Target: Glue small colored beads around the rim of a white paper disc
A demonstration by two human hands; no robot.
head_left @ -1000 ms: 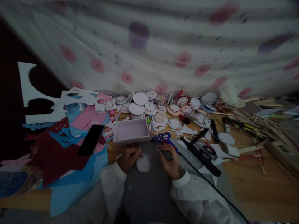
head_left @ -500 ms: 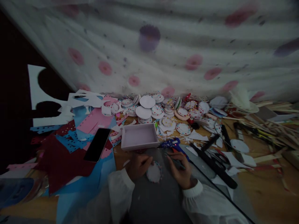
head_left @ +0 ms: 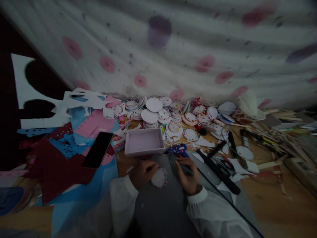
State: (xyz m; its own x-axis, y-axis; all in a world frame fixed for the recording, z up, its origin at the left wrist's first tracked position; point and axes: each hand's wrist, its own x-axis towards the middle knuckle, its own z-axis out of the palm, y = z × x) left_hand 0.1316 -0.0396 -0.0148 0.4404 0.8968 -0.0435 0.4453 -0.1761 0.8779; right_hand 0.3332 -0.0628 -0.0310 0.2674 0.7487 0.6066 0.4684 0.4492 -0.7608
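Note:
My left hand (head_left: 145, 173) pinches the left edge of a small white round disc (head_left: 158, 178) with red and blue beads along its rim. The disc is over a dark grey surface (head_left: 165, 208). To its right, my right hand (head_left: 187, 175) is closed on slim dark tweezers (head_left: 186, 169), their tip pointing up and left; the dim light blurs their detail. Just beyond that hand lies a blue glue gun (head_left: 177, 150) with a small red light. A shallow white box (head_left: 145, 142) stands beyond my left hand.
Stacks of bead-edged white discs (head_left: 164, 115) line the back by a flowered curtain (head_left: 119, 39). A phone (head_left: 98, 150) lies left on coloured sheets (head_left: 61, 168). Scissors (head_left: 225, 163), a long black bar (head_left: 219, 172) and wood strips (head_left: 277, 135) lie right. The gun's cable (head_left: 230, 205) runs forward.
The whole view has shifted, so the table's things appear a little further left and higher. Both hands keep their holds, and the disc stays in my left hand.

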